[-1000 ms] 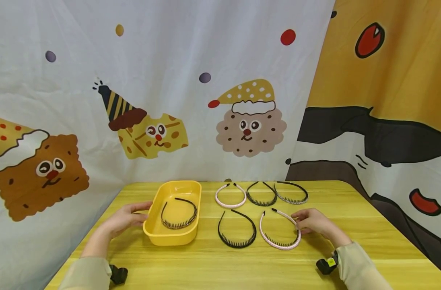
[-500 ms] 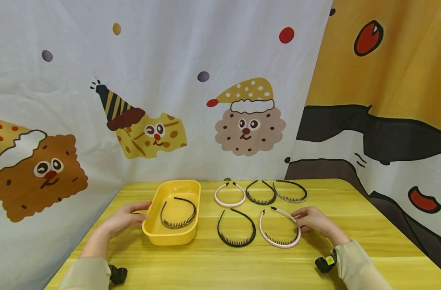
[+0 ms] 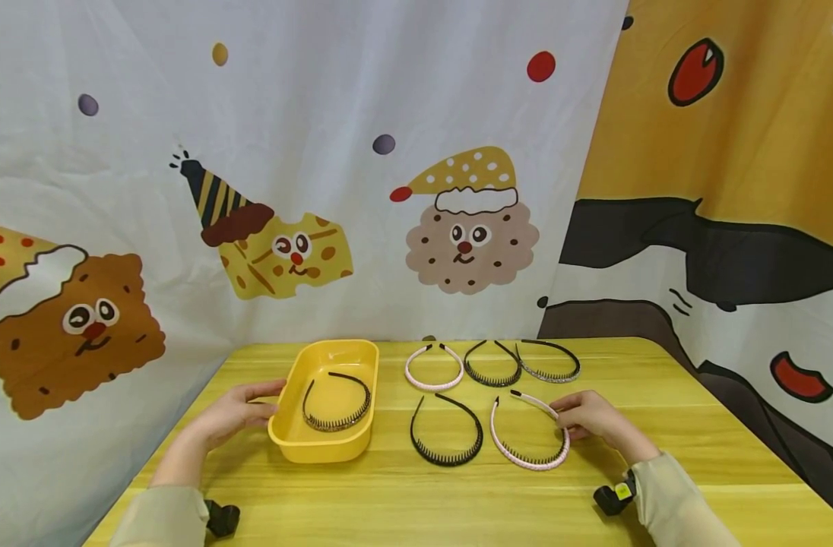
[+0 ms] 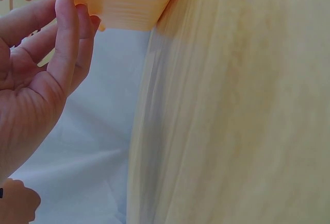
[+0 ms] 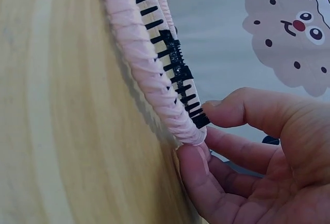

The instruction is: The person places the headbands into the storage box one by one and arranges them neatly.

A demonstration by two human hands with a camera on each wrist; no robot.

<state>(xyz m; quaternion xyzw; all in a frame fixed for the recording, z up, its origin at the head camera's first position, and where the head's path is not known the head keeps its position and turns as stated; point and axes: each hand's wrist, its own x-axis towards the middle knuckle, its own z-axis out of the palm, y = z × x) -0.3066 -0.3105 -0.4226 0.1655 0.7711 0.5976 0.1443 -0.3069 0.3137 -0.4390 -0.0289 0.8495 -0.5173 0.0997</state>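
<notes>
In the head view, my right hand (image 3: 587, 415) pinches the right side of a pink wrapped headband (image 3: 529, 463) with dark inner teeth. The right wrist view shows the thumb above and fingertips below that band (image 5: 147, 72), which casts a shadow beside it on the wood. My left hand (image 3: 242, 410) touches the left outer wall of a yellow tray (image 3: 326, 452). Seen from the left wrist, its fairly straight fingers (image 4: 67, 33) meet the tray just under the rim. One dark toothed headband (image 3: 337, 425) lies inside the tray. A black toothed headband (image 3: 447, 460) rests between tray and pink band.
Along the back of the wooden table (image 3: 416, 505) lie another pink headband (image 3: 434, 387), a black toothed one (image 3: 493, 381) and a black one with a glittery silver front (image 3: 549, 377). A cartoon-printed curtain (image 3: 362, 99) hangs behind the table's far edge.
The head view has shifted slightly. The pink headband in my right hand has moved a tiny bit toward the near edge over the last half second. Both hands keep their places.
</notes>
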